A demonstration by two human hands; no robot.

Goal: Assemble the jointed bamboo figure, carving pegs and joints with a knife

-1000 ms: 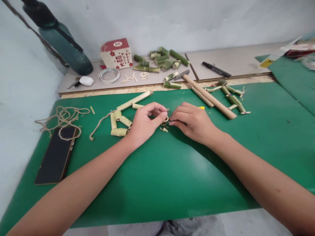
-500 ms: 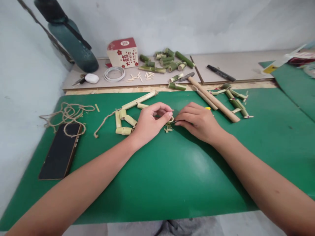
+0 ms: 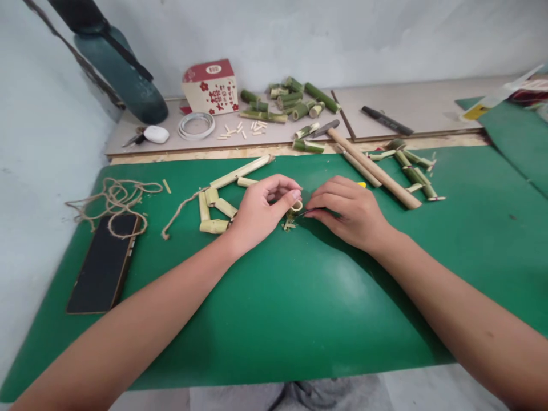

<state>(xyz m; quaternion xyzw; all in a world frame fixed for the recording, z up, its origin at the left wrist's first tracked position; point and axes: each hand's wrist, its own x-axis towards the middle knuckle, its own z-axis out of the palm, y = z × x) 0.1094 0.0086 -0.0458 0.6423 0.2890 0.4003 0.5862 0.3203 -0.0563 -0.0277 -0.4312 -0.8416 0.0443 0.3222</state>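
My left hand [image 3: 270, 206] is closed around a short bamboo piece [image 3: 297, 205], its hollow round end showing by the thumb. My right hand [image 3: 346, 210] pinches a knife [image 3: 305, 213]; only a little of its thin dark blade shows, close to the bamboo piece. A bit of yellow [image 3: 362, 185] sticks out behind that hand; whether it belongs to the knife I cannot tell. Pale shavings [image 3: 289, 226] lie beneath the bamboo piece. Left of my left hand, peeled bamboo pieces [image 3: 214, 226] lie linked beside a longer peeled stick [image 3: 240, 171] with twine [image 3: 185, 209] at its end.
A hammer [image 3: 377, 170] and joined green bamboo pieces [image 3: 417, 176] lie right. Cut bamboo [image 3: 290, 101], small pegs [image 3: 233, 131], a tape roll [image 3: 196, 125], a box [image 3: 209, 88], a bottle [image 3: 124, 74] and a marker [image 3: 387, 121] stand behind. A phone [image 3: 103, 268] and twine [image 3: 115, 200] lie left.
The bamboo piece has turned slightly in my left hand, so more of its round open end shows. Both hands stay in nearly the same place; the view has shifted a little.
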